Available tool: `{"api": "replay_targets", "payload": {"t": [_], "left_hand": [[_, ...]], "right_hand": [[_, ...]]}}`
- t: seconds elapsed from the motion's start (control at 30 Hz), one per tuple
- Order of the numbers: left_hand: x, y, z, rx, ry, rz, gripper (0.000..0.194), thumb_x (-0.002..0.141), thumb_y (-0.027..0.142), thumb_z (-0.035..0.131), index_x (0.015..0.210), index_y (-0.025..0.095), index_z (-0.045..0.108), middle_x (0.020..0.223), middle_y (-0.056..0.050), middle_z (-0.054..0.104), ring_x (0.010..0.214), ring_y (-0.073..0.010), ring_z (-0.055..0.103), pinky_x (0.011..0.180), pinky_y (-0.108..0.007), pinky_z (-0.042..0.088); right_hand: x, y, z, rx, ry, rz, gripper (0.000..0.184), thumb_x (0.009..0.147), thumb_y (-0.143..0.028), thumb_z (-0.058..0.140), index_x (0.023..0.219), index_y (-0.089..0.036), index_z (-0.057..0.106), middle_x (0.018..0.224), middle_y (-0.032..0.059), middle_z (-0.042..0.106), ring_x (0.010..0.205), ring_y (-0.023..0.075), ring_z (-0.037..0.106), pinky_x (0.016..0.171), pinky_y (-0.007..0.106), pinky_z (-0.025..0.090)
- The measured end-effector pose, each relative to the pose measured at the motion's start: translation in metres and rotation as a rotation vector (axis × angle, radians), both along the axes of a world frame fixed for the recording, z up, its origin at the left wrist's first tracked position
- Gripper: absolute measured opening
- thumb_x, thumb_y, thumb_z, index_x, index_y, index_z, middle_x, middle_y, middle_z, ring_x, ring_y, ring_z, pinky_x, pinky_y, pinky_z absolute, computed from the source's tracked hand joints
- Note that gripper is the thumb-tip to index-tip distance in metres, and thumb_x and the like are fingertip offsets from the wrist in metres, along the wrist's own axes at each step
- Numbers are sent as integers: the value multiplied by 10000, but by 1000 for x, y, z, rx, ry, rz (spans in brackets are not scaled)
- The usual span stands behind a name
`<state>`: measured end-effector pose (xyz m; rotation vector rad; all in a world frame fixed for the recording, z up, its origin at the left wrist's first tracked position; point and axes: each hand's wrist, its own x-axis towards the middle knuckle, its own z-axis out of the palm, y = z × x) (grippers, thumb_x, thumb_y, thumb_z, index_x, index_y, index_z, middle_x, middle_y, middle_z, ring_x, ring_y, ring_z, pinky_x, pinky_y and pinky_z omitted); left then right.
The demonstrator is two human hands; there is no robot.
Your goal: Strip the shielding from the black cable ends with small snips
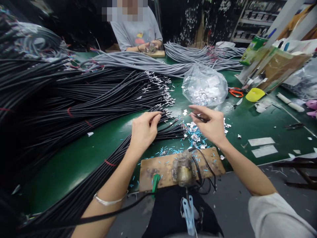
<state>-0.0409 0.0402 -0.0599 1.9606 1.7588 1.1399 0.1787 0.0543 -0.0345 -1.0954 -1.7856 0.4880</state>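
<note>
My left hand [143,130] is closed in a pinch on the end of a black cable [163,114], at the tip of a big bundle of black cables [81,105] lying across the green table [74,162]. My right hand [209,124] is closed too, its fingers pinching something small and dark that I cannot make out. It hovers over a litter of silver foil scraps and blue bits [194,135]. A wooden board [163,168] with a small brass-coloured tool [183,170] sits at the table edge below both hands.
A clear plastic bag of silver pieces [204,86] lies beyond my right hand. Grey cables [173,59] stretch across the far side, where another person [136,31] works. Orange scissors [235,92], a yellow dish [255,95] and cardboard boxes [279,66] stand at the right.
</note>
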Motion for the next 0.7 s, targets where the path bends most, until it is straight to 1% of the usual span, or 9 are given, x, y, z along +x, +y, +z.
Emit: {"api": "replay_targets", "payload": {"t": [0.07,0.1,0.17,0.23,0.33,0.43,0.5,0.6,0.7], "left_hand": [[-13,5,-5,-64,373,94,274,824,357,539,975,174,675,1018,-123,617,975,-277,557,860,-406,463],[-18,6,-7,-117,515,102,241,792,348,569,913,173,684,1032,-137,596,996,-305,537,829,-415,466],[-23,7,-10,-209,675,107,172,777,306,560,799,179,673,987,-140,583,985,-320,532,752,-401,471],[-21,5,-9,-259,724,140,168,792,253,504,797,177,654,940,-139,596,914,-309,563,695,-388,464],[-10,-1,-5,-274,756,235,265,808,218,443,1003,138,603,949,-175,614,831,-324,595,645,-402,455],[-2,-4,-3,-272,786,254,350,817,230,433,1133,110,523,1008,-217,603,886,-360,595,627,-408,457],[-2,-4,-4,-297,790,252,306,825,247,432,1075,115,550,1001,-217,610,889,-359,601,635,-411,462],[-8,-1,-6,-311,803,252,224,822,278,450,887,123,599,948,-197,626,865,-356,614,654,-414,466],[-12,3,-7,-218,730,208,197,817,282,467,858,133,590,936,-171,628,873,-333,614,673,-400,468]], "right_hand": [[5,5,1,45,-20,-36,352,745,-147,553,1065,-210,683,899,19,729,792,161,685,717,304,545],[6,7,1,61,-47,-34,349,761,-148,539,1076,-206,677,906,26,729,802,164,683,720,309,540],[7,8,0,78,-113,-10,351,789,-148,511,1100,-198,664,899,34,729,793,163,678,710,306,528],[7,8,-2,82,-183,12,357,806,-151,492,1119,-208,652,869,28,727,744,152,668,674,294,513],[5,7,-3,74,-270,29,357,822,-159,477,1131,-226,642,806,15,719,666,136,649,636,280,489],[4,7,-3,46,-328,56,355,837,-166,463,1143,-222,634,762,14,713,656,138,649,661,287,483],[5,7,-2,32,-354,72,357,844,-162,450,1151,-209,626,779,23,715,683,144,656,684,293,481],[6,7,-1,51,-372,65,337,834,-149,456,1114,-193,637,881,43,715,759,152,655,697,292,466],[7,9,-1,93,-418,23,204,790,-163,515,908,-178,681,876,47,689,770,156,618,674,287,430]]}}
